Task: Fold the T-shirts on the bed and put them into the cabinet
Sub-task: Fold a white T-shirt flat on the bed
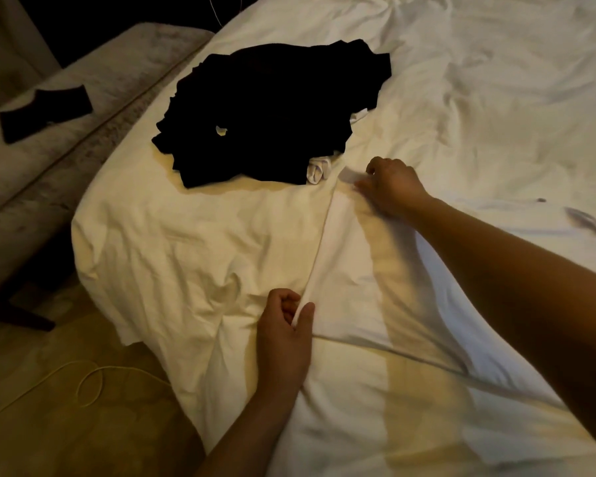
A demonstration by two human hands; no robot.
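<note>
A white cotton T-shirt (351,270) lies spread flat on the near part of the white rumpled bed (496,98). Its straight left edge forms a taut line running from the near hand up and slightly right to the far hand, so the long axis points away from the person. The left hand (284,325) pinches this edge at its near end — thumb on one side, curled fingers on the other. The right hand (391,185) reaches across and grips the far end of the same edge with bent fingers, just beside the pile.

At far left, a small flat piece of black cloth (45,111) rests on a pale grey upholstered bench (117,63) that runs alongside the bed. A thin pale cord (90,387) loops over the tan carpeted floor (66,425) below. On the bed, a heap of black crumpled T-shirts (269,111) sits beyond the white one, with a bit of white bunched fabric (319,170) poking out at its near right corner.

To the right of the T-shirt the bedding stretches wide and open — creased, but bare. The bed's left corner drops off close to the left hand. The room is dim, with warm yellowish light.
</note>
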